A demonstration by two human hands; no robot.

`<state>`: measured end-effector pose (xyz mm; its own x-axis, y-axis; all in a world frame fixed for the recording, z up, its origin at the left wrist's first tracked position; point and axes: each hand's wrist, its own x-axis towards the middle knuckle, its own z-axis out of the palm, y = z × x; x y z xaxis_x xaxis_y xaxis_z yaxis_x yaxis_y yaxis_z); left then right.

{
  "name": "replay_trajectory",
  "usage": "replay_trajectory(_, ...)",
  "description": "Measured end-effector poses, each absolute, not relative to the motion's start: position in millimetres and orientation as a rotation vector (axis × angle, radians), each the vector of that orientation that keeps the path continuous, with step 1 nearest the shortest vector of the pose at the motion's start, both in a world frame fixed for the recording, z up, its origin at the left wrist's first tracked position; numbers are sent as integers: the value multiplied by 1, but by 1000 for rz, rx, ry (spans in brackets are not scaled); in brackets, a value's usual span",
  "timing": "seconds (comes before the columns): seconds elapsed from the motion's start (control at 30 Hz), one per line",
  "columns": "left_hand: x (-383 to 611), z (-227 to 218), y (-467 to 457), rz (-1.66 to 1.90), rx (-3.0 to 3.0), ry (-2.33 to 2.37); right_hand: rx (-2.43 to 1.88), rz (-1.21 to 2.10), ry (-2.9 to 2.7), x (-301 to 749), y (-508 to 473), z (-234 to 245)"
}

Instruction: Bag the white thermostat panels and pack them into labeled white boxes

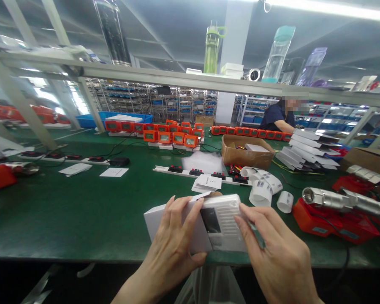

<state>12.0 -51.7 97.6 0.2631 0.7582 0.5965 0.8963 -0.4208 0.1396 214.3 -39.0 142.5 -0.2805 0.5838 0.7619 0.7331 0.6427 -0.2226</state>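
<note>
My left hand (174,232) is wrapped round a white cardboard box (155,217) just above the front edge of the green table. Out of the box's right end sticks a white ribbed plastic device (231,221) with a dark window, seemingly in a clear bag. My right hand (272,240) pinches the right edge of this device between thumb and fingers. The left part of the device is hidden inside the box. Just beyond the box lie folded printed leaflets (209,182).
Behind stand a white strip with black-and-red parts (196,173), a cardboard carton (245,152) and rows of orange devices (171,137). At right are label rolls (262,190), stacked white boxes (310,152) and red units with metal tubes (332,215). A co-worker (278,116) sits across the table (82,219).
</note>
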Motion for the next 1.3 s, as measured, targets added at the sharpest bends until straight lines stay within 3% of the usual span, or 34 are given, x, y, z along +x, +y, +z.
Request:
replay_trajectory(0.13,20,98,-52,-939,-2342,-1510,-946,-123,-2057,192,-38,133)
replay_trajectory(0.4,23,103,-51,-1095,-2302,-1566,-984,513,-2130,170,-37,136)
replay_trajectory(0.67,14,109,-55,-1408,-2258,-1736,-738,57,-2136,205,-38,149)
replay_trajectory(0.9,8,104,-53,-1651,-2223,-1868,-764,1286,-1854,184,-27,148)
replay_trajectory(1.3,-3,93,-39,-1746,-2079,-1964,-863,1077,-2112,167,0,168)
